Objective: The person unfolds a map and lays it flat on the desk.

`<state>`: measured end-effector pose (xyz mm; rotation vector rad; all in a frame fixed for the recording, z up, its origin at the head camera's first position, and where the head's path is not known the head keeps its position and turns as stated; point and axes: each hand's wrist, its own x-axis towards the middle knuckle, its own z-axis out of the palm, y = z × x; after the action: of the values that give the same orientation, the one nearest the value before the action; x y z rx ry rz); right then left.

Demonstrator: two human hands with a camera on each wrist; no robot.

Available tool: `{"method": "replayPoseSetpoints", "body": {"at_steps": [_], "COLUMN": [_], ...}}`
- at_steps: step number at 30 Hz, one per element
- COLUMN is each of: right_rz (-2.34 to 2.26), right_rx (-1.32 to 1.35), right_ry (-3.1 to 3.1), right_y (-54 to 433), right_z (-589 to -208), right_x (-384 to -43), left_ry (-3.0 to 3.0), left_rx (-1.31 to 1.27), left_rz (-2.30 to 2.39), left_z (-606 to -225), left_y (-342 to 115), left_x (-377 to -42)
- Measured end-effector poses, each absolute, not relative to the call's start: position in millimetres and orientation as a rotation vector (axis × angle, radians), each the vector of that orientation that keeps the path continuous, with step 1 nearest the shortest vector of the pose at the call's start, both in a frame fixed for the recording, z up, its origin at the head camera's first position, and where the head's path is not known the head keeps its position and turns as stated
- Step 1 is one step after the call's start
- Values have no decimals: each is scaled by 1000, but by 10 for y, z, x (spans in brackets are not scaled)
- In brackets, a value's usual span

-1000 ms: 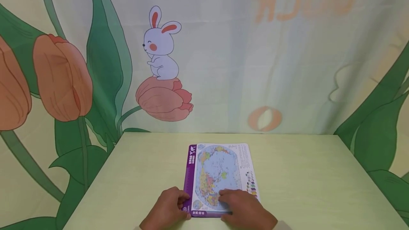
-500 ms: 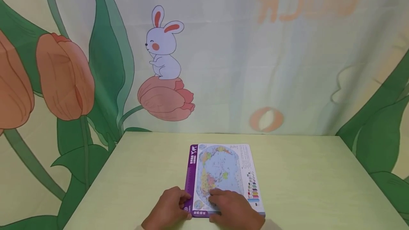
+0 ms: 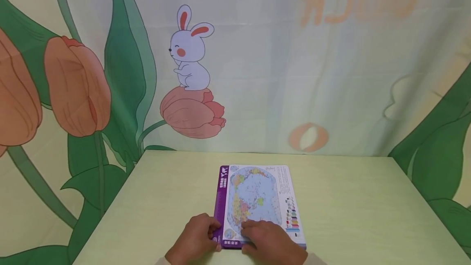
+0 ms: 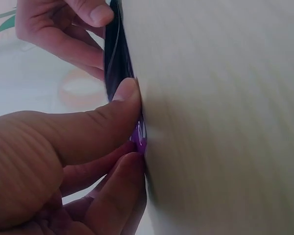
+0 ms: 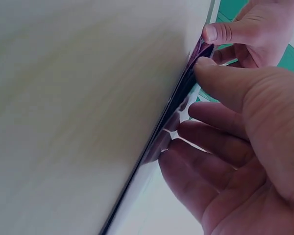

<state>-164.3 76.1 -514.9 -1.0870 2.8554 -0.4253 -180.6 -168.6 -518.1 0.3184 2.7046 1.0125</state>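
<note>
A flat, thin world map board (image 3: 254,191) with a purple left border lies on the table, turned sideways. My left hand (image 3: 195,234) holds its near left corner, thumb at the near edge and curled fingers at the left side. My right hand (image 3: 274,240) has its fingers on the map's printed face and its thumb at the near edge. In the right wrist view, the right thumb touches a dark layer of the board (image 5: 179,95) standing slightly apart from a purple layer near the left thumb. The fingers partly hide the map's near part.
The pale table (image 3: 349,207) extends to both sides of the map. Behind it hangs a curtain (image 3: 257,72) printed with tulips, leaves and a white rabbit.
My right hand has slid left along the near edge, nearer to the left hand, uncovering the map's near right corner. The left hand keeps its place on the left corner.
</note>
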Motion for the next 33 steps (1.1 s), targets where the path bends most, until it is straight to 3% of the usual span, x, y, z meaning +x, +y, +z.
{"method": "replayPoseSetpoints", "body": {"at_steps": [15,33], "right_rz": [-184,-87], "right_rx": [-1417,-1506], "right_ry": [3015,3084], "right_y": [906,1122], "right_z": [-5098,-5070], "right_x": [-1526,-1467], "left_ry": [2717,2730], "left_rx": [346,305], "left_rz": [975,895], "left_z": [-5123,-5160], "left_y": [-1649,-1618], "left_x": [-1802,-1828]}}
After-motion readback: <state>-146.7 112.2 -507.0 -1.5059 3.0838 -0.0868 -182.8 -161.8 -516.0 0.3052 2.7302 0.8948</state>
